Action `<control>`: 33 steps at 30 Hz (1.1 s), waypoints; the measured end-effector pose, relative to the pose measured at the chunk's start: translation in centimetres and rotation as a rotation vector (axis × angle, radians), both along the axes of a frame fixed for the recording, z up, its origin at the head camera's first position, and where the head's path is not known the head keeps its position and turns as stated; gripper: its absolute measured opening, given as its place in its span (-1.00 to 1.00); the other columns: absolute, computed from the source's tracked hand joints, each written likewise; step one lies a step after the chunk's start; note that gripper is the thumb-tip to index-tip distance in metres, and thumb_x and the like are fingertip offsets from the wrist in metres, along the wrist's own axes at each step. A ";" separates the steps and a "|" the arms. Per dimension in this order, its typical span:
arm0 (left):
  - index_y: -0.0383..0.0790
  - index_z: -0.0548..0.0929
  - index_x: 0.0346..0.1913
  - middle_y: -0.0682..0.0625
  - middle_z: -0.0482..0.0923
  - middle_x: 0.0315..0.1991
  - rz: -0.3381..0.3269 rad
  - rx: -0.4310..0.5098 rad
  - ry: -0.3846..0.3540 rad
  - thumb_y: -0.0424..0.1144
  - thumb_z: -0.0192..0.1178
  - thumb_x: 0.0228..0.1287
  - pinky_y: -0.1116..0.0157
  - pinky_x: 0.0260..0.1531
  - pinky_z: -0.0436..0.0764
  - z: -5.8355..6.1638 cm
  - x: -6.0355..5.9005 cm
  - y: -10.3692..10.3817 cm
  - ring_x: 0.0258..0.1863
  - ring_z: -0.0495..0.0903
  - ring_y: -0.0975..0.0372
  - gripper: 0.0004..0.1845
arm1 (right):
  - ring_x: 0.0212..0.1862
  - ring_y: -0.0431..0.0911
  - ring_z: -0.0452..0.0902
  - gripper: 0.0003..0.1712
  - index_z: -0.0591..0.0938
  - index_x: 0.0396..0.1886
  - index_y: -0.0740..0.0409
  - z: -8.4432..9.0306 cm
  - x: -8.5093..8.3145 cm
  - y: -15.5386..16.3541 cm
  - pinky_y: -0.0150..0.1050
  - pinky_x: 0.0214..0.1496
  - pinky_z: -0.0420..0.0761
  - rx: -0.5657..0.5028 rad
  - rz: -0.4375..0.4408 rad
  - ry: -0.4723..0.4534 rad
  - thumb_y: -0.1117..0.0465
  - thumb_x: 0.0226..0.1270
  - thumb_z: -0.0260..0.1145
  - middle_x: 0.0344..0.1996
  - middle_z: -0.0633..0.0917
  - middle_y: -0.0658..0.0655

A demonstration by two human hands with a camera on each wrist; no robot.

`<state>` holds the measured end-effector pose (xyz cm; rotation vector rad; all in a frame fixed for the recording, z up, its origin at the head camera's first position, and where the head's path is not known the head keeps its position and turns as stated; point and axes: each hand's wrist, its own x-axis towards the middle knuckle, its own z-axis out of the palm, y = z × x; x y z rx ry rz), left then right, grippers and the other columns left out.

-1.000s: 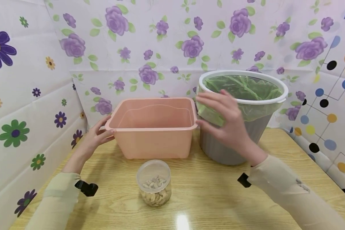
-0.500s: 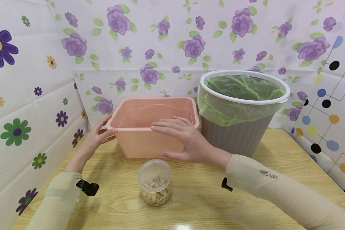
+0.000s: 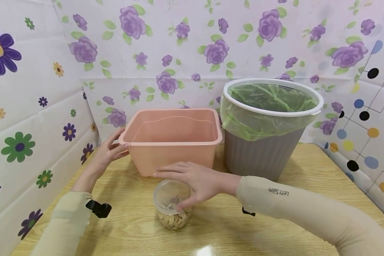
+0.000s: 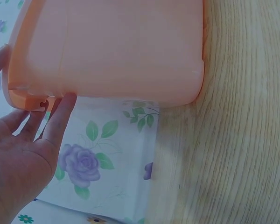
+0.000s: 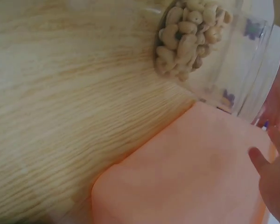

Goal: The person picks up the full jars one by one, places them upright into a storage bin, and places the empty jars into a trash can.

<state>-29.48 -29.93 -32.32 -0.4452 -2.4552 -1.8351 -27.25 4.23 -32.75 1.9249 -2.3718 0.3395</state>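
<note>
A clear plastic jar (image 3: pixel 174 220) part-filled with cashews stands on the wooden table. Over its right side hovers my right hand (image 3: pixel 196 179), fingers fairly straight and pointing left, the thumb lower and in front of the jar's rim. Whether that hand touches the jar, I cannot tell. In the right wrist view the cashews (image 5: pixel 184 39) show through the jar wall, with part of the right hand (image 5: pixel 275 182) at the right edge. My left hand (image 3: pixel 107 153) grips the left rim of a pink plastic tub (image 3: pixel 172 156); its fingers (image 4: pixel 60 116) lie under the rim.
Right of the tub stands a tall grey trash bin (image 3: pixel 256 153) with a white ring and a green bag (image 3: pixel 256 124) folded over it. Behind is a wall covering (image 3: pixel 179 53) with purple flowers. The wooden table (image 3: pixel 131 227) extends towards me.
My right hand has come down and left, from in front of the trash bin, past the tub's front, to the cashew jar. The left hand stays on the tub's rim.
</note>
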 end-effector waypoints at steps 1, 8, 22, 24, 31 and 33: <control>-0.03 -0.11 0.61 -0.28 -0.13 0.56 -0.002 0.005 0.000 -0.20 0.06 0.49 0.48 0.04 0.62 0.0 0.0 0.0 0.05 0.51 0.54 -0.22 | 0.56 -0.20 0.04 0.11 -0.08 0.61 -0.31 -0.1 -0.2 0.0 -0.01 0.52 0.24 0.030 0.002 -0.010 -0.36 0.19 0.27 0.59 0.00 -0.23; -0.05 -0.10 0.61 -0.31 -0.10 0.55 -0.006 0.016 0.005 -0.21 0.07 0.49 0.45 0.04 0.63 -0.2 -0.2 0.1 0.04 0.53 0.54 -0.22 | 0.39 -0.19 0.17 0.14 0.01 0.59 -0.37 0.0 -0.7 -0.3 -0.11 0.43 0.29 0.193 0.006 -0.118 -0.45 0.06 0.30 0.56 0.12 -0.16; -0.07 -0.08 0.61 -0.34 -0.09 0.52 -0.007 0.042 0.006 -0.24 0.07 0.49 0.44 0.00 0.65 -0.2 -0.2 0.1 0.00 0.55 0.52 -0.22 | 0.14 -0.21 0.23 0.23 0.19 0.53 -0.40 2.1 0.1 -1.1 -0.30 0.23 0.42 0.375 -0.064 -0.046 -0.35 -0.20 0.57 0.18 0.39 -0.07; -0.08 -0.08 0.61 -0.35 -0.10 0.52 -0.009 0.050 0.007 -0.26 0.07 0.48 0.44 -0.01 0.66 -0.1 -0.2 0.1 -0.01 0.56 0.51 -0.22 | 0.09 -0.21 0.24 0.21 0.22 0.51 -0.42 2.4 0.2 -1.3 -0.34 0.17 0.43 0.390 -0.060 -0.039 -0.34 -0.21 0.59 0.12 0.39 -0.06; -0.10 -0.09 0.61 -0.36 -0.12 0.53 -0.012 0.053 0.013 -0.27 0.06 0.49 0.43 -0.02 0.67 -0.1 -0.2 0.0 -0.01 0.56 0.51 -0.22 | 0.00 -0.19 0.24 0.19 0.27 0.46 -0.47 3.1 0.5 -1.9 -0.35 0.05 0.40 0.432 -0.059 -0.060 -0.28 -0.27 0.65 -0.01 0.37 -0.06; -0.08 -0.09 0.61 -0.35 -0.12 0.54 -0.010 0.045 0.011 -0.27 0.06 0.49 0.43 -0.02 0.67 -0.1 -0.2 0.0 0.00 0.55 0.51 -0.22 | 0.00 -0.18 0.24 0.19 0.28 0.43 -0.47 3.2 0.6 -1.9 -0.34 0.03 0.42 0.441 -0.067 -0.085 -0.26 -0.29 0.67 -0.05 0.34 -0.06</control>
